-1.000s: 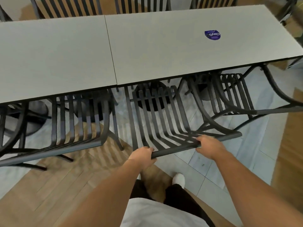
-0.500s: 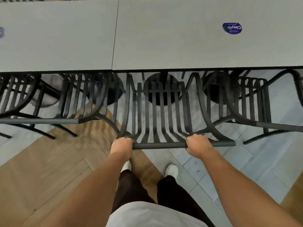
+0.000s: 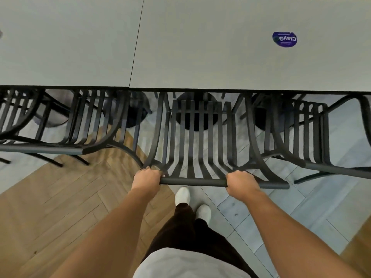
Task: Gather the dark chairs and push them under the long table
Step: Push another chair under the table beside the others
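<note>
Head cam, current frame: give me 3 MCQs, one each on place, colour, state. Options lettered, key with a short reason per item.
1. Where on the middle chair are the two hands?
A. on its seat
B. on the top rail of its backrest
C. on its front legs

2. What colour is the round sticker on the long table?
A. red
B. yellow
C. blue-purple

3. What state are the left hand and right hand in?
A. both closed around the rail
B. both open, hovering
C. one closed, one hanging free

Key:
1 B: both fists sit at the two ends of the horizontal bar above the slats.
2 C: the sticker is dark blue-purple with pale lettering.
3 A: fingers of each hand wrap the bar, with no gap showing.
</note>
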Demonstrator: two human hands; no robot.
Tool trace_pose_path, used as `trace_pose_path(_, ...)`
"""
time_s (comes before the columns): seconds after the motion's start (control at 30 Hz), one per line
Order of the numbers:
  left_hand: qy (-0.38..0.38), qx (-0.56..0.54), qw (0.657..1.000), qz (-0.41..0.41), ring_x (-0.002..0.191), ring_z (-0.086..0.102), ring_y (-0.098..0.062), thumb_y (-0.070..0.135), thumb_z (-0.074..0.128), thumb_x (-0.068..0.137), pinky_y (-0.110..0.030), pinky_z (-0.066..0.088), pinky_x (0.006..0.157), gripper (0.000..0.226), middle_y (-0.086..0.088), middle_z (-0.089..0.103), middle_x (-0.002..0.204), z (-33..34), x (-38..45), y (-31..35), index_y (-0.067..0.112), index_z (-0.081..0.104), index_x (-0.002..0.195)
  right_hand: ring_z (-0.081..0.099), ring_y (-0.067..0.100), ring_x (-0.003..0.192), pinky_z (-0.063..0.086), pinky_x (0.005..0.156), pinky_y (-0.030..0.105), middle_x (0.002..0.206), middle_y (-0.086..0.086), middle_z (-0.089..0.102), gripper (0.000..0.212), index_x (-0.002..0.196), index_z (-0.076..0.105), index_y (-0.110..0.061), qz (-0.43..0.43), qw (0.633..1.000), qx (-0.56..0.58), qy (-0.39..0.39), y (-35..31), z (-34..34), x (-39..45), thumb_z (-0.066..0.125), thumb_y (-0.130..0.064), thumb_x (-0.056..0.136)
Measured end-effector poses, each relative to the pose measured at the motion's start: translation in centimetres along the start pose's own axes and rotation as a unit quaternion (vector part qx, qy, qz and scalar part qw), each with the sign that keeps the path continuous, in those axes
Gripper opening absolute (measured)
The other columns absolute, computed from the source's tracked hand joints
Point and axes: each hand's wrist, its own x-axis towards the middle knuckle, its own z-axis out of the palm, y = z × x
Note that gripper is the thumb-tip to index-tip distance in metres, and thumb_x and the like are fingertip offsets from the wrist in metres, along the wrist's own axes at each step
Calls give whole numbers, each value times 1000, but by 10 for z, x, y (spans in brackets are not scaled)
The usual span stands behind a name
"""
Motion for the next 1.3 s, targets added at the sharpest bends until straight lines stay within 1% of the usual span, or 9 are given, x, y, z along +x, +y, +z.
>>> trace_pose_path(0.13, 1, 6, 1000, 2, 104, 61, -20, 21, 51, 103, -36, 52, 96, 25, 0, 65, 107, -12, 22, -2, 27, 66, 122, 67, 26, 92, 56, 84, 39, 99, 4, 67, 24, 114, 67, -17, 9, 1000, 8, -1, 5, -9, 17, 53, -24, 96)
trace_pose_path(0.27, 1, 12, 1000, 10, 118, 58, -22, 18, 50, 103, -39, 46, 103, 29, 0, 67, 111, -19, 36, -3, 29, 64, 126, 68, 25, 93, 56, 84, 38, 100, 3, 68, 25, 116, 66, -17, 6, 1000, 4, 1, 9, -21, 35, 53, -24, 97)
trace_pose_path(0.4, 4, 17, 1000, 9, 125, 56, -25, 15, 51, 103, -40, 41, 110, 34, -2, 68, 118, -30, 53, -3, 30, 63, 130, 67, 26, 93, 54, 82, 39, 101, 3, 68, 24, 115, 67, -18, 11, 1000, -4, 0, 13, -35, 53, 53, -24, 96)
trace_pose_path(0.47, 3, 11, 1000, 9, 122, 57, -24, 15, 51, 102, -40, 42, 108, 34, -2, 68, 115, -38, 64, -5, 29, 63, 130, 66, 27, 94, 54, 82, 39, 101, 4, 67, 23, 114, 67, -18, 14, 1000, -1, 6, 14, -44, 62, 53, -24, 96)
trace_pose_path(0.57, -2, -4, 1000, 2, 107, 60, -20, 16, 52, 101, -36, 49, 98, 31, 1, 67, 106, -40, 74, -11, 29, 65, 127, 65, 29, 96, 51, 81, 39, 103, 5, 67, 23, 113, 65, -18, 7, 1000, -7, 7, 12, -49, 70, 52, -22, 95)
trace_pose_path(0.6, -6, -6, 1000, -1, 109, 61, -20, 17, 53, 102, -36, 50, 98, 30, 1, 67, 107, -39, 74, -13, 29, 64, 127, 66, 29, 96, 52, 82, 39, 103, 5, 67, 22, 113, 65, -17, 6, 1000, -7, 6, 11, -49, 70, 52, -21, 95)
trace_pose_path(0.73, -13, 2, 1000, 5, 131, 52, -25, 17, 52, 103, -42, 42, 109, 34, -1, 68, 121, -38, 74, -12, 30, 60, 134, 66, 26, 93, 54, 82, 38, 100, 3, 68, 22, 112, 67, -18, 7, 1000, -1, 5, 11, -48, 72, 52, -21, 95)
trace_pose_path(0.87, -18, 2, 1000, 4, 138, 48, -26, 17, 53, 103, -44, 38, 114, 36, -2, 67, 126, -38, 74, -12, 30, 59, 136, 66, 26, 94, 54, 82, 38, 101, 3, 68, 22, 113, 66, -19, 12, 1000, 5, -2, 10, -50, 69, 54, -22, 95)
trace_pose_path(1.3, -33, 23, 999, 20, 133, 51, -25, 12, 48, 103, -42, 44, 109, 42, -3, 67, 124, -44, 76, -21, 31, 56, 140, 65, 28, 96, 56, 85, 43, 102, 5, 66, 22, 114, 66, -18, 25, 999, 11, -19, 0, -48, 72, 55, -18, 94)
